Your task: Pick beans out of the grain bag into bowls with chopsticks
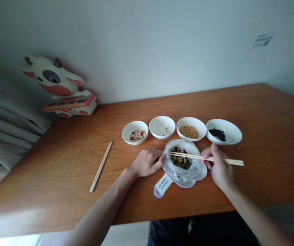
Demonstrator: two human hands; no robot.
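Right hand (221,167): closed round a pair of chopsticks (223,160), shafts running left across the bag
Tips: close together over the left part of the bag's mouth; no piece made out between them
Left hand (149,162): at the bag's left edge, touching it; cannot tell whether thumb and finger pinch the plastic
Bag (181,176): clear, mouth spread wide, sitting in the purple dish (189,185), near side of the bowl row
Mix (182,166): in the bag, green, tan and dark pieces together; a fair amount left, so the work looks unfinished
Left bowl (126,133): pale and reddish pieces
Second bowl (159,124): a few green bits, scantest of the row; greens seem barely begun
Third bowl (191,121): tan beans in a good layer, though more tan shows in the bag
Right bowl (230,135): black pieces, gathered to its left side
Spare chopsticks (101,165): lying on the table (46,164), well left of the bag, untouched
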